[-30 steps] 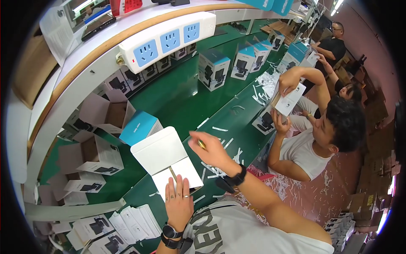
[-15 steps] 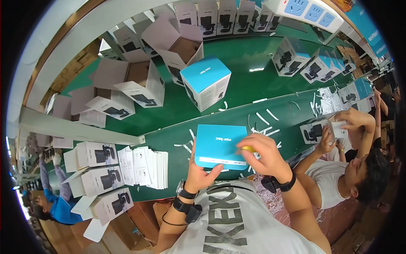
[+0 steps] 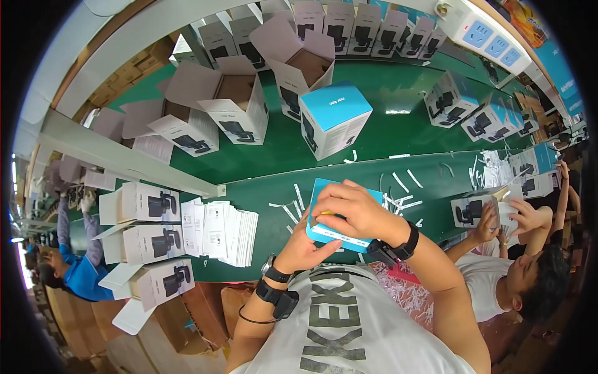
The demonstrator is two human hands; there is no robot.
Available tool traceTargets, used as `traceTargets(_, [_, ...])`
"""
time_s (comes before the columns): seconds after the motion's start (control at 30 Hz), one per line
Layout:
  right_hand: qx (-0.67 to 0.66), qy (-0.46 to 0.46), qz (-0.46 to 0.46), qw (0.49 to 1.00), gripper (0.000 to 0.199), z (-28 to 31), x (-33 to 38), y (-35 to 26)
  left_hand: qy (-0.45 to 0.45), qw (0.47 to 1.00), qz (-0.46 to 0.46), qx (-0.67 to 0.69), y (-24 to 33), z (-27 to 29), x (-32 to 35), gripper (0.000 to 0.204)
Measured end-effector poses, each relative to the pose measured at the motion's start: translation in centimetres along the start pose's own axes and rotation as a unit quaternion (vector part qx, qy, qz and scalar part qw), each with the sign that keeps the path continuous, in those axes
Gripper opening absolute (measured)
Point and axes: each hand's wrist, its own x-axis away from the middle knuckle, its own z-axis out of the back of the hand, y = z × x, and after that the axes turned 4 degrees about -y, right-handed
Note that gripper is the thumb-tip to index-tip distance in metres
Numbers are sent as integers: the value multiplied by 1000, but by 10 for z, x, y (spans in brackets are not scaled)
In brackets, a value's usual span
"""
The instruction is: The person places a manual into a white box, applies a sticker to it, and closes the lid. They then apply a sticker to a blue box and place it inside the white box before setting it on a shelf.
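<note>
Right hand [image 3: 350, 204] shifted across blue-topped box [image 3: 344, 236], white-edged; seemingly closed

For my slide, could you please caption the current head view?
Left hand holds a blue-topped box, right hand on top, at a green bench.

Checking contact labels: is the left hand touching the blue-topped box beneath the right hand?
Touching: the head view shows the left hand gripping the blue-topped box, thumb along its near edge.

Blue-topped carton [image 3: 321, 189], lid down, white strip [image 3: 337, 235] along near edge
</note>
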Motion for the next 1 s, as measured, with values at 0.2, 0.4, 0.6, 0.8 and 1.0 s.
traceTargets(0.2, [-96,-57,-27,993,17,12,2,-15,38,996,29,71,-1,-2,-1,46])
traceTargets(0.4, [-75,-50,-40,995,14,-4,6,-16,30,979,-94,-181,-13,3,-1,56])
traceTargets(0.6, [-65,246,-281,925,26,75,106,-38,204,976,-46,61,13,-3,-5,69])
traceTargets(0.8, [-35,158,-258,952,58,1,126,-51,87,987,-103,-88,-5,31,-5,59])
traceTargets(1.0, [13,279,-245,929,48,-63,124,-21,131,970,-100,-178,-29,20,-1,46])
